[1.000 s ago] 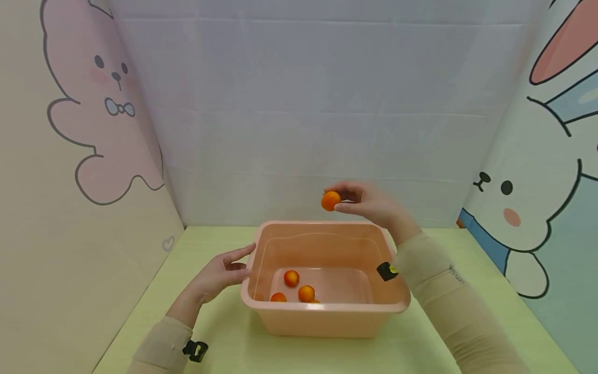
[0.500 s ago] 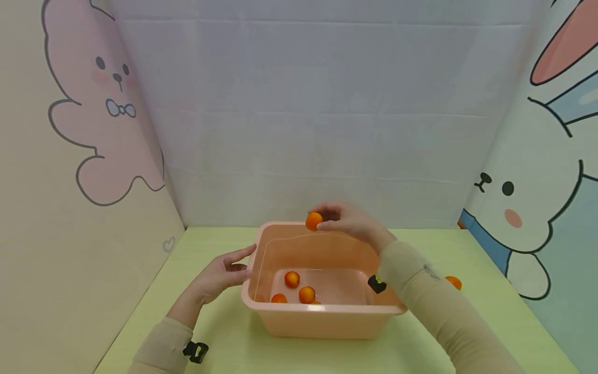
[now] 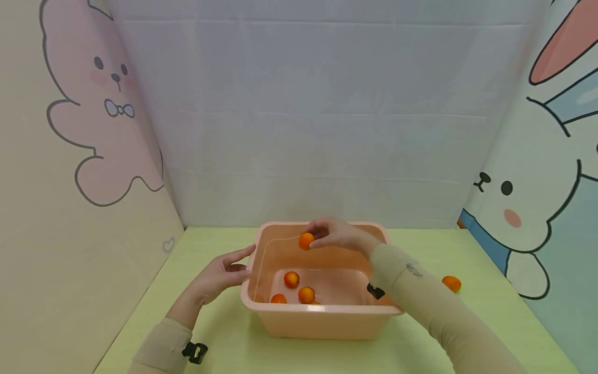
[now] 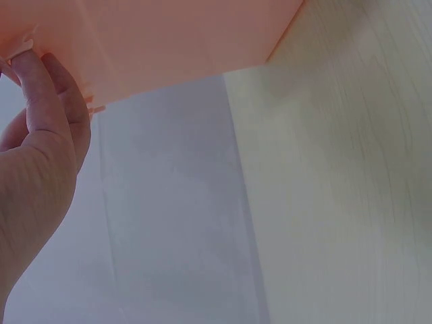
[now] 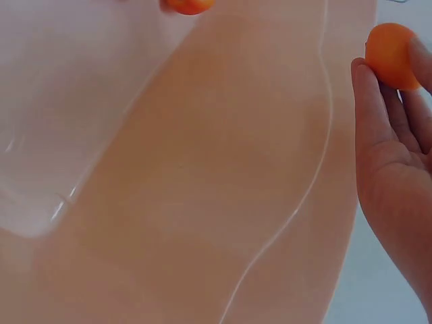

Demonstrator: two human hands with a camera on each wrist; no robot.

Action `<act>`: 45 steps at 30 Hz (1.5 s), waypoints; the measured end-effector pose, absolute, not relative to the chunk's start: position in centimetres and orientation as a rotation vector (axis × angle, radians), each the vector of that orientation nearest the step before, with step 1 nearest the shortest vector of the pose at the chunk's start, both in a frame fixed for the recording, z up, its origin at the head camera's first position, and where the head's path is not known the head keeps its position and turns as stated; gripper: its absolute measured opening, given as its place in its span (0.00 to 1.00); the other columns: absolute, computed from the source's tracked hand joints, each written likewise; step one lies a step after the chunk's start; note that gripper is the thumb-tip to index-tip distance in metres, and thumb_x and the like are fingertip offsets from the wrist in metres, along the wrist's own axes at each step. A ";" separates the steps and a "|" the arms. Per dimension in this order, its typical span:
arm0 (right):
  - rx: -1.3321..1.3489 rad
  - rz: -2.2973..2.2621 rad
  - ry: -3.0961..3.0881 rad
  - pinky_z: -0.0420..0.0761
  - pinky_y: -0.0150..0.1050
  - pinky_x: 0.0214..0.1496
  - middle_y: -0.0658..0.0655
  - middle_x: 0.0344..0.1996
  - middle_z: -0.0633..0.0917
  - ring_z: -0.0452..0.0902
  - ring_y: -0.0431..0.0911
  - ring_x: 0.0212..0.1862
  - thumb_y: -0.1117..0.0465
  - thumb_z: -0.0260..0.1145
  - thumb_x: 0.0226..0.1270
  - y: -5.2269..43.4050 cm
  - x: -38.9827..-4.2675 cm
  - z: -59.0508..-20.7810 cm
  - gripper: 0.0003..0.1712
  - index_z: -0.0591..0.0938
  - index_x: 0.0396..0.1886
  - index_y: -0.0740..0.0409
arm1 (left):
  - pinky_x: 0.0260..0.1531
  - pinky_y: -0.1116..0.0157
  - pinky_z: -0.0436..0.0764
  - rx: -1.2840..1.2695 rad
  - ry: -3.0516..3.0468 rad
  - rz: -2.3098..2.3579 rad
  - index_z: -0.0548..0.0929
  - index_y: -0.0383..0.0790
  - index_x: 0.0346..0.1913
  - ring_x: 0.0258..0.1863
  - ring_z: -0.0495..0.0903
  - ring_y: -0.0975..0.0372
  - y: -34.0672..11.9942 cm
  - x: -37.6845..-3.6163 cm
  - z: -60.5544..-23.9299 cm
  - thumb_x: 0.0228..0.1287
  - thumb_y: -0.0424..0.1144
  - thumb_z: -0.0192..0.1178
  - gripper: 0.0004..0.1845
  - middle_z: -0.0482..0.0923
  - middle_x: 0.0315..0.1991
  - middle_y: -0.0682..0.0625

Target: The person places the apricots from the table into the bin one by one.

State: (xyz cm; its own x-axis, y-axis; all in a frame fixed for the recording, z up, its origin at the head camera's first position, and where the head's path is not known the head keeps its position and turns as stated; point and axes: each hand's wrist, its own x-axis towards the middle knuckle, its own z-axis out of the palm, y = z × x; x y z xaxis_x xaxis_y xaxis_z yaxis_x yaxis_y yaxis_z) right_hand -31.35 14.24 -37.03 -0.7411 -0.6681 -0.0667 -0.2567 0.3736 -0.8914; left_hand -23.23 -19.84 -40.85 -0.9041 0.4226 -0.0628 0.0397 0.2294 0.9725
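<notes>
Down drops the right hand point(image 3: 337, 235) into the tub point(image 3: 322, 317), grip pinching an orange fruit point(image 3: 306, 241); left hand point(image 3: 219, 274), fingers relaxed, rests on the rim.

1. Basin point(image 3: 327, 322): peach plastic, smooth, slightly glossy; water inside gives a sheen.
2. Held orange fruit point(image 3: 306, 241): smooth, matt skin.
3. Tabletop point(image 3: 224, 337): pale green, faint wood-grain print, matt.
4. Sleeves point(image 3: 434, 306): beige knit cloth.

table point(image 3: 224, 343): pale green | stray orange fruit point(image 3: 451, 283): on table (right side) | bunny wall panels point(image 3: 107, 124): both sides
</notes>
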 end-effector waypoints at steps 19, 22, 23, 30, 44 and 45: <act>-0.858 -1.202 2.119 0.78 0.41 0.58 0.53 0.51 0.82 0.78 0.48 0.54 0.66 0.69 0.66 14.1 -31.5 -38.9 0.20 0.81 0.57 0.60 | 0.51 0.59 0.81 0.439 2.195 1.720 0.62 0.41 0.76 0.50 0.78 0.52 -20.1 -23.4 -41.0 0.66 0.35 0.66 0.38 0.68 0.67 0.35; -0.882 -1.164 2.127 0.79 0.41 0.57 0.52 0.51 0.83 0.78 0.48 0.53 0.66 0.69 0.66 14.1 -31.7 -39.0 0.19 0.81 0.57 0.60 | 0.50 0.59 0.81 0.436 2.192 1.725 0.62 0.41 0.76 0.50 0.78 0.52 -20.1 -23.4 -41.1 0.66 0.35 0.66 0.38 0.67 0.67 0.35; -0.886 -1.152 2.133 0.79 0.41 0.57 0.52 0.50 0.83 0.78 0.47 0.53 0.67 0.69 0.65 14.1 -31.7 -39.1 0.20 0.81 0.57 0.60 | 0.50 0.59 0.81 0.439 2.193 1.725 0.62 0.41 0.76 0.50 0.78 0.52 -20.1 -23.4 -41.1 0.66 0.35 0.66 0.38 0.67 0.67 0.35; -0.887 -1.062 2.178 0.79 0.40 0.56 0.52 0.50 0.82 0.77 0.47 0.52 0.68 0.68 0.65 14.2 -31.9 -39.3 0.20 0.80 0.57 0.62 | 0.50 0.60 0.81 0.440 2.187 1.736 0.62 0.40 0.76 0.49 0.78 0.53 -20.0 -23.6 -41.2 0.65 0.34 0.66 0.38 0.66 0.68 0.35; -0.885 -1.102 2.196 0.77 0.40 0.60 0.62 0.60 0.79 0.74 0.57 0.62 0.69 0.65 0.68 14.5 -31.6 -38.6 0.23 0.77 0.62 0.68 | 0.51 0.58 0.81 0.426 2.195 1.722 0.63 0.41 0.76 0.50 0.78 0.52 -20.1 -23.6 -41.1 0.65 0.35 0.66 0.38 0.64 0.70 0.35; -0.882 -1.123 2.194 0.77 0.41 0.60 0.62 0.60 0.79 0.74 0.57 0.62 0.69 0.65 0.68 14.5 -31.6 -38.5 0.23 0.77 0.62 0.67 | 0.51 0.58 0.81 0.424 2.197 1.719 0.63 0.41 0.76 0.50 0.78 0.52 -20.0 -23.5 -41.1 0.65 0.35 0.66 0.38 0.64 0.70 0.35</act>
